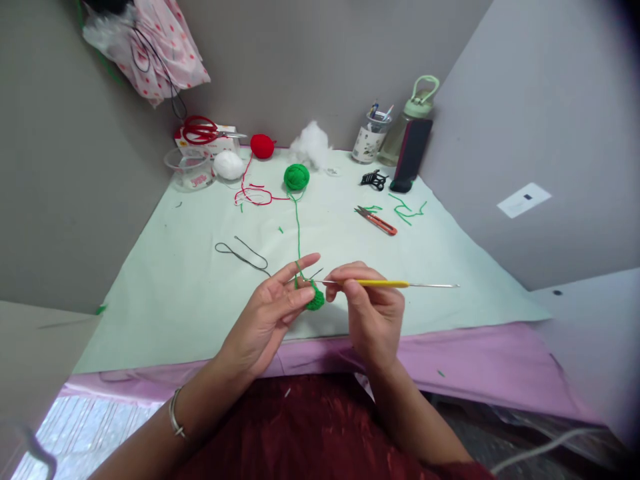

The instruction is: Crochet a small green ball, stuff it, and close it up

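My left hand (277, 308) pinches a small green crocheted piece (315, 300) between thumb and fingers, with the green yarn strand (299, 230) looped over the stretched-out index finger. That strand runs back across the table to a green yarn ball (297, 177). My right hand (373, 303) is closed on a yellow-handled crochet hook (390, 284). The hook lies level, its tip at the green piece and its metal tail pointing right. Both hands hover over the near edge of the pale green table cover (200, 293).
Small red snips (376, 221) and green yarn scraps (407, 210) lie right of centre. At the back are a red yarn ball (262, 146), white stuffing (311, 143), red scissors (203, 130) on a box, a pen cup (370, 138) and a bottle (413, 113). A black cord (243, 253) lies left.
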